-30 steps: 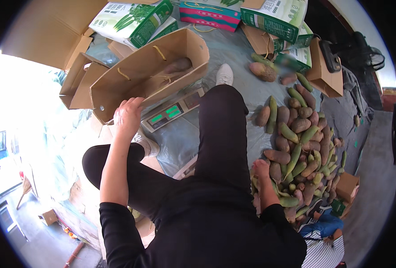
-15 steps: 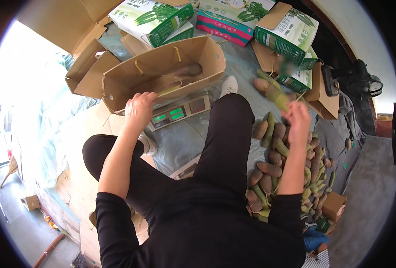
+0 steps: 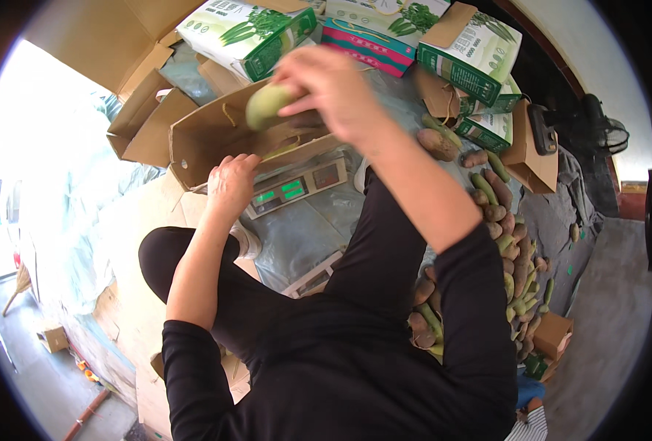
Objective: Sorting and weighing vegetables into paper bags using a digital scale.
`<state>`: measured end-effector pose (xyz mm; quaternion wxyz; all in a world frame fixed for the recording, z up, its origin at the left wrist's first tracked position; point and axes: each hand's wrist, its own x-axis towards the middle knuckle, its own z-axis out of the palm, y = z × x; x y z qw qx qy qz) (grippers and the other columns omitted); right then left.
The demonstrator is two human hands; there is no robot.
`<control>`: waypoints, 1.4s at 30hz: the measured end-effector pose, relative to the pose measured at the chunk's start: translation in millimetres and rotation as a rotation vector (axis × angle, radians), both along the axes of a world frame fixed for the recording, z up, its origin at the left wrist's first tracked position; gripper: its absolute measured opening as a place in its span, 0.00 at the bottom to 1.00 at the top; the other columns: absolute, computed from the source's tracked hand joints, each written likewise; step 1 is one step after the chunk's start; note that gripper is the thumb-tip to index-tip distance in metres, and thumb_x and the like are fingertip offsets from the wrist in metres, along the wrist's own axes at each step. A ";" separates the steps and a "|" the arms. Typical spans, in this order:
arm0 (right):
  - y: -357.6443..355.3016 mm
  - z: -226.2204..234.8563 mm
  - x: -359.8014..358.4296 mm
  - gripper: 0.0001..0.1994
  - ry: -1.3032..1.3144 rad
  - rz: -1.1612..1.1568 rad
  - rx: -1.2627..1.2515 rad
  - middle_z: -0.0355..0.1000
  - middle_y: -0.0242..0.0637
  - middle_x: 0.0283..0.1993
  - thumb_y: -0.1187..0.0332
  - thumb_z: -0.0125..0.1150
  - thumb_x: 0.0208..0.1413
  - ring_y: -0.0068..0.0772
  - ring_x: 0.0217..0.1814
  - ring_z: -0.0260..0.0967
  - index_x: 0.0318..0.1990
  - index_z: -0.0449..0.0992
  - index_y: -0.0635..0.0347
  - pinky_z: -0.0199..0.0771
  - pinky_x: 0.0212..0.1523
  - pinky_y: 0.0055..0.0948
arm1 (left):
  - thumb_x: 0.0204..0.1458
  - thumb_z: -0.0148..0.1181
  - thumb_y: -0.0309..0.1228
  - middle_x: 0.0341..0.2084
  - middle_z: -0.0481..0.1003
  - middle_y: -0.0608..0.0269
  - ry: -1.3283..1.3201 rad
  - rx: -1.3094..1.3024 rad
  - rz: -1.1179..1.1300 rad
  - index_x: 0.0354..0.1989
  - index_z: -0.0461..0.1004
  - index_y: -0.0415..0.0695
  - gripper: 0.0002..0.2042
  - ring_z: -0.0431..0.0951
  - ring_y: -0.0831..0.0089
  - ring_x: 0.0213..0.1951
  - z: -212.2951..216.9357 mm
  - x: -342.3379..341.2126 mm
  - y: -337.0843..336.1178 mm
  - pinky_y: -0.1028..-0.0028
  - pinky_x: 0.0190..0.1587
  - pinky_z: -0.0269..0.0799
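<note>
An open brown cardboard box (image 3: 194,140) with yellow cord handles sits on a digital scale (image 3: 296,186) with green lit figures. My left hand (image 3: 230,178) grips the box's near rim, its fingers bent over the edge. Above the box, my right hand (image 3: 322,88) is blurred by motion and closed around one end of a green radish (image 3: 267,106). My right forearm covers the box's right end. Inside the box part of a root shows, mostly hidden behind that hand. To my right lies a heap of green radishes and reddish-brown roots (image 3: 513,250).
White-and-green printed boxes (image 3: 241,37) stand beyond the open box, more (image 3: 480,55) at the far right. A pink-and-teal box (image 3: 366,48) lies between them. A black fan (image 3: 598,132) is near the right wall. Clear plastic sheeting (image 3: 289,250) covers the floor between my legs.
My right hand has swung from the heap on the right, up and left, to above the open box, carrying the green radish. My left hand stays on the rim.
</note>
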<state>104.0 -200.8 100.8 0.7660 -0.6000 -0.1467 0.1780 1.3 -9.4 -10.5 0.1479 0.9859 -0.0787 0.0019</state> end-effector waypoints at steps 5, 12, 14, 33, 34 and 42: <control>44.5 -64.1 14.2 0.09 0.103 0.040 -0.173 0.72 0.29 0.34 0.63 0.51 0.59 0.19 0.37 0.66 0.35 0.74 0.57 0.70 0.31 0.26 | 0.46 0.56 0.26 0.33 0.75 0.61 0.025 -0.003 -0.041 0.41 0.75 0.48 0.12 0.74 0.58 0.39 1.3 4.8 -6.8 0.62 0.42 0.70; -52.0 -48.8 29.6 0.14 0.034 -0.001 -0.418 0.74 0.30 0.42 0.62 0.58 0.54 0.21 0.43 0.69 0.46 0.75 0.55 0.69 0.39 0.26 | 0.46 0.57 0.26 0.37 0.75 0.61 0.011 0.037 -0.023 0.42 0.74 0.48 0.13 0.74 0.58 0.41 0.9 2.7 3.1 0.61 0.42 0.70; -96.3 -40.3 26.1 0.15 0.027 -0.054 -0.385 0.74 0.33 0.44 0.61 0.55 0.56 0.24 0.46 0.69 0.48 0.74 0.57 0.69 0.43 0.26 | 0.47 0.56 0.25 0.37 0.75 0.60 0.037 0.031 -0.027 0.43 0.73 0.47 0.13 0.73 0.58 0.41 6.5 3.0 0.4 0.62 0.43 0.70; -335.7 -411.8 -256.0 0.06 0.721 -0.712 -0.976 0.71 0.29 0.25 0.69 0.59 0.49 0.24 0.23 0.67 0.35 0.76 0.55 0.64 0.19 0.27 | 0.48 0.54 0.23 0.37 0.75 0.60 0.048 -0.030 -0.046 0.44 0.73 0.44 0.13 0.73 0.59 0.40 -1.3 9.4 -19.8 0.64 0.43 0.68; -327.9 -415.2 -252.1 0.06 0.724 -0.694 -0.961 0.71 0.29 0.25 0.69 0.59 0.49 0.24 0.23 0.67 0.35 0.76 0.55 0.64 0.19 0.27 | 0.49 0.54 0.23 0.38 0.75 0.60 0.059 -0.017 -0.024 0.44 0.73 0.44 0.13 0.73 0.59 0.40 1.1 6.7 -14.6 0.64 0.43 0.68; -338.8 -405.2 -201.3 0.22 0.620 -0.946 -1.195 0.74 0.39 0.39 0.67 0.70 0.40 0.33 0.38 0.71 0.44 0.73 0.64 0.71 0.39 0.30 | 0.47 0.53 0.21 0.36 0.75 0.59 0.072 -0.002 0.003 0.43 0.73 0.44 0.13 0.73 0.59 0.40 10.4 4.0 -9.7 0.65 0.44 0.68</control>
